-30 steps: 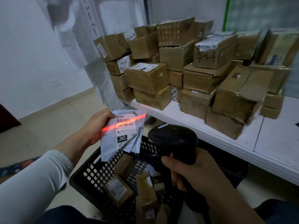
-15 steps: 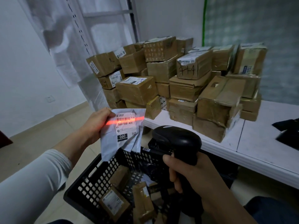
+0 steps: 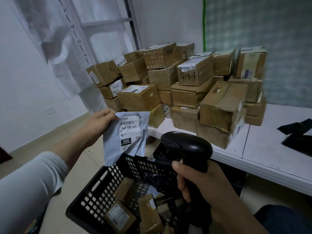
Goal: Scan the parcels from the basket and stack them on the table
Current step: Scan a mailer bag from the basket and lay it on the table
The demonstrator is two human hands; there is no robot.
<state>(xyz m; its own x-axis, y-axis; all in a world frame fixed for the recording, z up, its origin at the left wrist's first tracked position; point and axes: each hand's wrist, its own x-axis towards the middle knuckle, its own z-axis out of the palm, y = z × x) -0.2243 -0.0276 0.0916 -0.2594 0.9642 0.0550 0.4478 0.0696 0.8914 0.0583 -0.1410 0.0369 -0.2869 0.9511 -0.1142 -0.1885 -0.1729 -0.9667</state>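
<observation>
Pinching a crumpled pale-grey mailer (image 3: 126, 137) labelled 060, left hand (image 3: 99, 123); right hand (image 3: 199, 183) clamped on black scanner (image 3: 185, 146).

One table (image 3: 270, 149) carries a heap of cardboard boxes (image 3: 138, 97) at its left end, perhaps two dozen, as those at the back are half hidden. Two black bags (image 3: 297, 132) lie at its right edge. One black basket (image 3: 94, 196) shows three brown parcels (image 3: 119, 217). There is one grey mail bag (image 3: 126, 132), one scanner (image 3: 187, 147), and two hands: left hand (image 3: 99, 122), right hand (image 3: 202, 186).
</observation>
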